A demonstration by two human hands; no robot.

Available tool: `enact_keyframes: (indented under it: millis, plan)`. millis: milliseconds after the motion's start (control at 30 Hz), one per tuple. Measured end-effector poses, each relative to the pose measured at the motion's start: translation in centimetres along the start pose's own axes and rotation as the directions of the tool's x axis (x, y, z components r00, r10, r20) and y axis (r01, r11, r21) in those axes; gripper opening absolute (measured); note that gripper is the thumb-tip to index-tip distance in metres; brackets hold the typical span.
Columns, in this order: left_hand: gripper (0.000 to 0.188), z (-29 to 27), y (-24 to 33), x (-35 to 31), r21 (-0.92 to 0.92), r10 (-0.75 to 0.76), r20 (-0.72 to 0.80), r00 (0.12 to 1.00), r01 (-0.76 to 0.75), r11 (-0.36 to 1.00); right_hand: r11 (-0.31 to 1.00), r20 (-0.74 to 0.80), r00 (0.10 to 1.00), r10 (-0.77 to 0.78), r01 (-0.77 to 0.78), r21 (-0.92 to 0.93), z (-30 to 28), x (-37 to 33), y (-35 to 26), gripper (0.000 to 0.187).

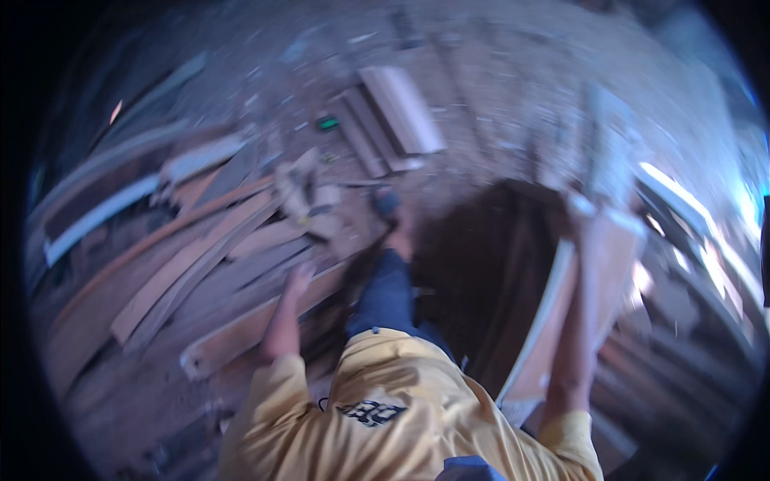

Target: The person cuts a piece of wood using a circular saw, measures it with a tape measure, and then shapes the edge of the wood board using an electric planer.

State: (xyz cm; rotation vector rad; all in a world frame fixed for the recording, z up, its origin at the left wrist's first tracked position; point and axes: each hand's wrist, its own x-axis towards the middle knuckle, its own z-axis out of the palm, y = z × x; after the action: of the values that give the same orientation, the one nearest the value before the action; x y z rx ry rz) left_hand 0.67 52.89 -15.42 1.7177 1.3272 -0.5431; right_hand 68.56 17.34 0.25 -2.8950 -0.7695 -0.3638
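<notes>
Motion blurs the whole view. On the right, my right arm reaches forward along a long wooden board with a pale edge. My right hand is closed at the board's far end, its fingers smeared. To the left, my left hand hangs beside my body, over a plank lying on the ground. It is too blurred to show its fingers, and nothing is seen in it. Between my arms one foot steps forward.
Several long planks lie in a loose heap at left. Ahead sits a small stack of short boards with a green object beside it. Debris is scattered over the ground. More timber lies at far right in bright light.
</notes>
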Motion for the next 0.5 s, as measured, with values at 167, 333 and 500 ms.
enact_keyframes:
  millis: [167, 333, 500]
  plan:
    - [0.043, -3.5, 11.7, 21.3, -0.096, 0.147, -0.134, 0.98, -0.16, 0.982, 0.907, 0.113, 0.951, 0.287, -0.232, -0.35, 8.0, 20.3, 10.6, 0.126]
    - [0.053, -8.6, 10.9, 40.6, 0.163, 0.053, -0.203, 0.978, -0.02, 0.986, 0.85, 0.01, 0.945, 0.327, -0.289, -0.439, 15.9, 19.9, 3.9, 0.131]
    - [0.073, -3.5, 15.3, 60.0, 0.159, 0.045, -0.352, 0.935, 0.012, 0.987, 0.976, 0.131, 0.986, 0.099, -0.071, -0.208, 13.3, 25.4, 18.6, 0.077]
